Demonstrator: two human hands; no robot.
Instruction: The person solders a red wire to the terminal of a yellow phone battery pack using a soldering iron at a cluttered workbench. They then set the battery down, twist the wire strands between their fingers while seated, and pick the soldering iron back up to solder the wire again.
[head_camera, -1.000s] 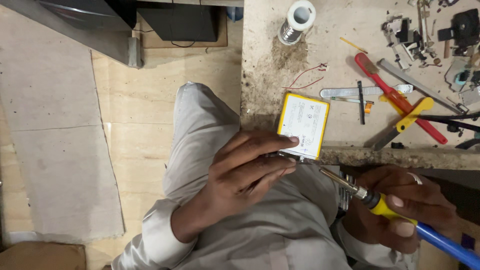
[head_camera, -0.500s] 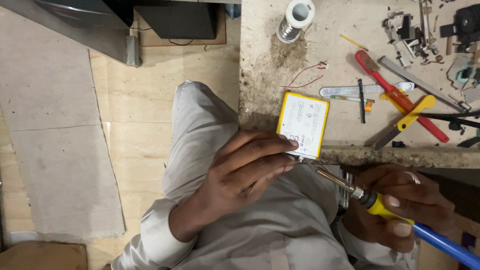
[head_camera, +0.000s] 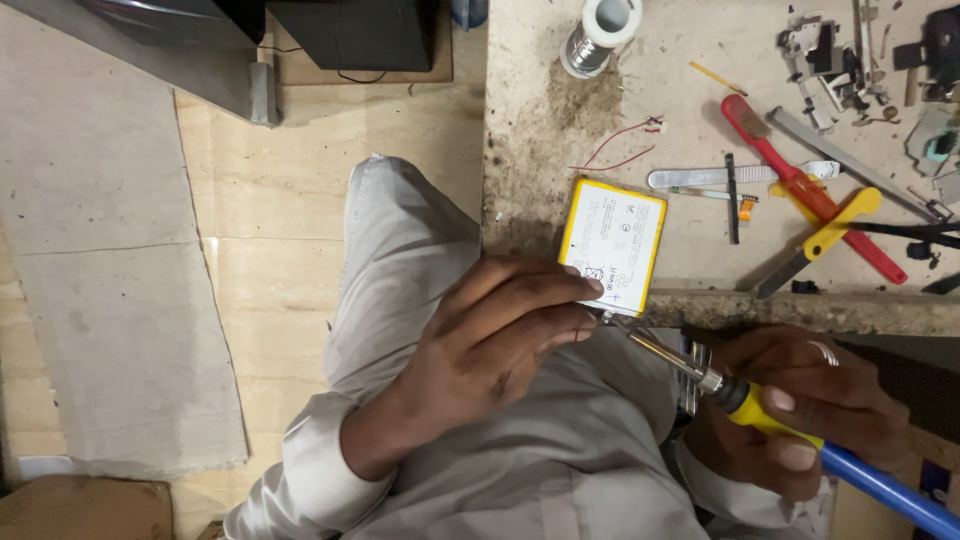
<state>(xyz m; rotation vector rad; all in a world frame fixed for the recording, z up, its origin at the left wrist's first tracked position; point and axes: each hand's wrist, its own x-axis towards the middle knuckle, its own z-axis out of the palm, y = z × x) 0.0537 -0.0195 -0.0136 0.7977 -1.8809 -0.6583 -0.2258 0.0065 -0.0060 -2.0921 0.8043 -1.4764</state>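
Little has shifted since before: the left hand (head_camera: 490, 340) still pinches the yellow-edged battery (head_camera: 612, 243), the right hand (head_camera: 800, 410) stays clamped around the soldering iron (head_camera: 760, 410).

Warm indoor light, fairly even; soft shadows under bench edge; sharp focus, slight grain.

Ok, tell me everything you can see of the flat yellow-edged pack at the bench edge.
The flat pack is a thin rectangle with a white face bearing small dark print and a yellow border, looking like a foil-wrapped battery cell. It lies flat on the stained worktop, slightly tilted, its lower end at the bench's front edge. The left hand rests its fingers on the lower corner; the soldering iron tip points there.
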